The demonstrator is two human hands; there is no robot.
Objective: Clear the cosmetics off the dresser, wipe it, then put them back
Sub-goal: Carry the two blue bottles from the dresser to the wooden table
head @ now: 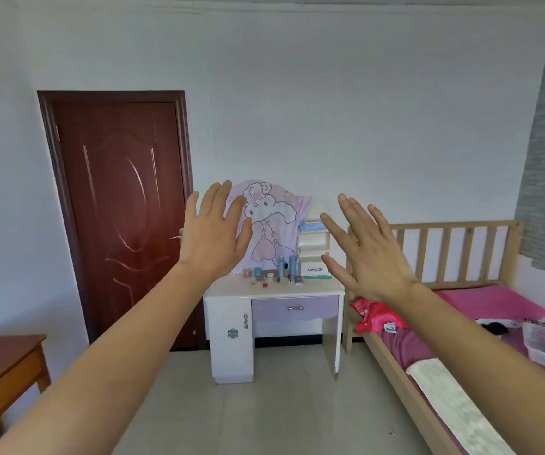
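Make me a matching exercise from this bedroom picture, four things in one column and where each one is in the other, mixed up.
Things:
1. door
2. cosmetics
3. basket
4. table

Places:
A. on the bed, far right
B. at the lower left edge of the view
C. on top of the dresser
D. in the wall, just left of the dresser

Pairs: 1-D, 2-C, 3-A, 4-B

One wide-angle view, worn on the person's head, faces forward across a bedroom. The left hand (213,234) and right hand (368,257) are raised close to the lens; the dresser (231,339) stands well beyond, seen between them.
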